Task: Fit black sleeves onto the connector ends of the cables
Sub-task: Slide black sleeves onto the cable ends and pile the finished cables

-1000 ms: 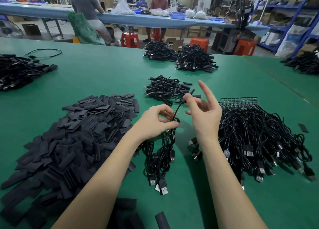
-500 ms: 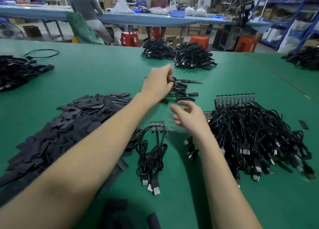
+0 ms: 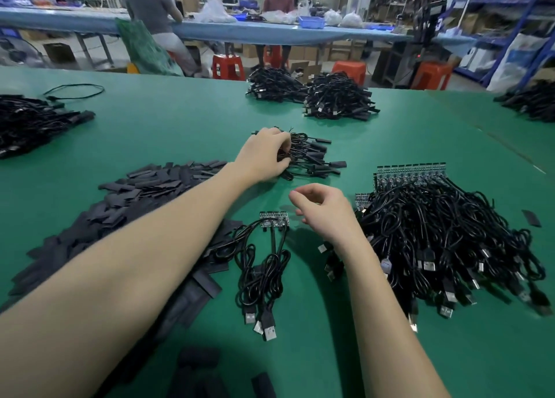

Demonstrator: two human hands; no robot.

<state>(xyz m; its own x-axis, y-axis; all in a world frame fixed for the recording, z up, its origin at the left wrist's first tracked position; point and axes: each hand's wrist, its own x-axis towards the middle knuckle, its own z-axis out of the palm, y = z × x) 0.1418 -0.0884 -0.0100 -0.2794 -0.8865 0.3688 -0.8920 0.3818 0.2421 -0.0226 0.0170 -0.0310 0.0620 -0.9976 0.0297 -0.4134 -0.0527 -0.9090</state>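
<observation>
Resting left hand (image 3: 264, 154) on sleeved cables (image 3: 309, 157).

A green table (image 3: 186, 121) carries everything. Taking the small bundle of cables (image 3: 264, 265) near its front as the landmark: a wide heap of flat black sleeves (image 3: 129, 205) lies to its left, a large cable pile (image 3: 444, 235) to its right, a small sleeved-cable heap (image 3: 312, 157) beyond it, and two more piles (image 3: 336, 100) farther back, apparently also sleeved.
</observation>
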